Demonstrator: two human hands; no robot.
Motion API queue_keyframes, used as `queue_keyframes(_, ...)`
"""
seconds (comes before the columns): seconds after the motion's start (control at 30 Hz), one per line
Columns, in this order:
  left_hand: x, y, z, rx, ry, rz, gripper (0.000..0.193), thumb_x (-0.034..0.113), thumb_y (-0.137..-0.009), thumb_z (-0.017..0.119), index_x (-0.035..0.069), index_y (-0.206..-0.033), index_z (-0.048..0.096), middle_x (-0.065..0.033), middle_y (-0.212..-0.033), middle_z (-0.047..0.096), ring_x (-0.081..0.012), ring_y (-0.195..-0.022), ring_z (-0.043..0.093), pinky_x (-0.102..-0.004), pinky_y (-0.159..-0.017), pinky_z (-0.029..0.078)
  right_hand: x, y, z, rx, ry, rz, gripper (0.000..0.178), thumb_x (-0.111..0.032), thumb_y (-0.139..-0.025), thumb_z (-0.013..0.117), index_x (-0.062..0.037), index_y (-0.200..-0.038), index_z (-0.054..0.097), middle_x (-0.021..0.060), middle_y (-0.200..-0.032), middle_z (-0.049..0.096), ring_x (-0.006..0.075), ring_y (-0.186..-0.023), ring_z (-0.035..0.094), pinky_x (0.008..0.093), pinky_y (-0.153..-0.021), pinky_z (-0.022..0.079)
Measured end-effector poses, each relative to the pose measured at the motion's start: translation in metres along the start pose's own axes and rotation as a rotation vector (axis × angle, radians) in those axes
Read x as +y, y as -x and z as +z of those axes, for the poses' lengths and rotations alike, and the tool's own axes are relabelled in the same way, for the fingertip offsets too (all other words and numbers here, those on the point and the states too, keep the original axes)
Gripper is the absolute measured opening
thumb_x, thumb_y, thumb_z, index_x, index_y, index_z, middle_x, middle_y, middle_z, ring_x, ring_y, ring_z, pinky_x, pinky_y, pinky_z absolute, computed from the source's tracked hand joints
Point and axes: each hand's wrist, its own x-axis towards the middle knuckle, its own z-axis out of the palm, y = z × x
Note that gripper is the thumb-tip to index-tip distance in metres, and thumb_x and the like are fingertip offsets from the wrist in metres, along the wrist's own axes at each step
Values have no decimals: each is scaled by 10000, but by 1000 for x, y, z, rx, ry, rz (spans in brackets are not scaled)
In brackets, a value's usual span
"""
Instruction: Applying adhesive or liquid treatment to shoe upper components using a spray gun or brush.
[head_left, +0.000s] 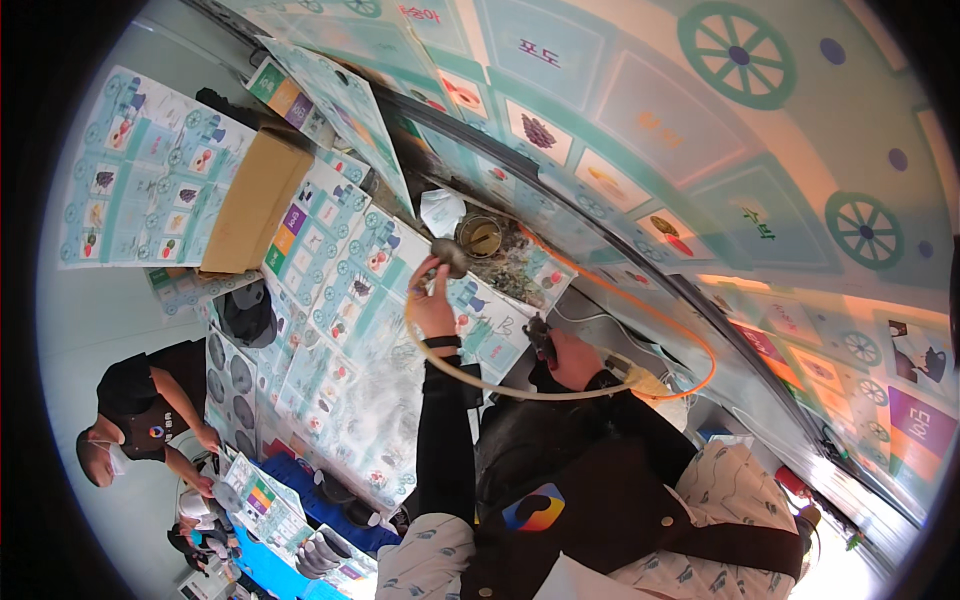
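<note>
In front of me my left hand (434, 302) is raised over the work surface. Its fingers grip a small round grey piece (449, 257) with a dull, metal-like look; the exact kind is unclear. To the right and nearer to my body, my right hand (574, 360) is wrapped around a dark hand tool (540, 338) whose head points away from me. A pale hose (500, 388) loops from near my left wrist toward my right hand. Just beyond the round piece stands a tin (480, 236) with brownish contents and something stick-like in it.
Printed sheets with white dust cover the work surface (365, 370). A white faceted object (440, 212) stands beside the tin. An orange hose (690, 325) curves along the right panel. At left are a cardboard piece (255, 200), a black cap (247, 312), grey discs (240, 375) and a co-worker (140, 410).
</note>
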Motion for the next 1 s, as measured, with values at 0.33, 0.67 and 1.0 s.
queue_keyframes(0.33,1,42,-37,-649,327,-366,525,-33,-955,552,98,-1460,492,-138,-1272,655,-155,-891,663,-271,-750,554,27,-74,30,280,253,34,511,-121,-798,694,16,-1233,464,208,-1182,520,399,-1191,498,446,-809,570)
queue_keyframes(0.67,15,-7,-58,-735,451,-788,442,46,-969,575,69,-1408,525,-183,-1187,680,-172,-751,670,-263,-646,534,0,-106,66,521,368,136,535,-73,-859,588,49,-1357,435,236,-1356,457,432,-1303,436,473,-1031,445)
queue_keyframes(1.0,-39,-6,-71,-747,-72,-419,280,109,-986,582,-9,-1238,549,-113,-923,727,-172,-628,662,-308,-580,518,-29,85,152,-175,303,-68,336,-217,-780,608,14,-1021,651,188,-1140,611,361,-1170,539,483,-981,473)
